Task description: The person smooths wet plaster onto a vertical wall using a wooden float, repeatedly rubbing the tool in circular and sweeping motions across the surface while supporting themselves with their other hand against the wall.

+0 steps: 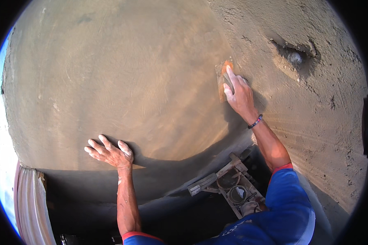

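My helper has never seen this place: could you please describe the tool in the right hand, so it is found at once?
Find the smooth brownish wall filling most of the view. At its right side, beside rougher plaster, is the right hand, with a beaded bracelet at the wrist. It holds the flat tool, whose orange colour sets it apart from the plaster.

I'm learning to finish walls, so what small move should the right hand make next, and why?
Perhaps a light leftward sweep with the orange float: the right hand holds it at the smoother wall, close to the rougher wall, and faint streaks show farther left.
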The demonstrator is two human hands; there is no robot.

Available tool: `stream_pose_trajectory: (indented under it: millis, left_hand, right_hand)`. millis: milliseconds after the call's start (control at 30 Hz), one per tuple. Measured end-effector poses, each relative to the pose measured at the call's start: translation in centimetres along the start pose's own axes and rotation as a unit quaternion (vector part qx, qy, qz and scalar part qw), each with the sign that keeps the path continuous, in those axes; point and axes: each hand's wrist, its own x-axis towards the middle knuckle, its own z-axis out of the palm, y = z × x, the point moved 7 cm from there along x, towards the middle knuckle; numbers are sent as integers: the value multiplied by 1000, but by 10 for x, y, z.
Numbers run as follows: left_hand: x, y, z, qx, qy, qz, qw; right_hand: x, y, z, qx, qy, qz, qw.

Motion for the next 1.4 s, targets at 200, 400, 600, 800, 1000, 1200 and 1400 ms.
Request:
stream_pose_trajectory:
  millis: [200,400,600,800,1000,1200,1400]
  left_hand:
    - [0,-2,3,-21,-5,-20,1000]
    - [-2,-3,4,-18,-3,-17,1000]
    - [-5,1,0,-25,6,-19,999]
    - [-5,-4,-2,-32,-3,-29,999]
    - [-7,-3,7,-52,-25,-41,997]
    - [-6,-5,0,-47,-15,-29,998]
    - [-7,-3,0,-53,-15,-41,998]
  right_hand:
    - [-27,-32,32,-25,-28,-86,996]
    - [183,-199,-48,-45,79,-198,976]
    - [246,-189,-95,1,111,-115,987]
    - [100,-88,-36,40,67,-94,993]
    - [91,-98,-26,-8,21,-116,993]
    - [190,-142,-70,-30,74,-102,992]
    - [133,-108,-53,39,23,-75,996]
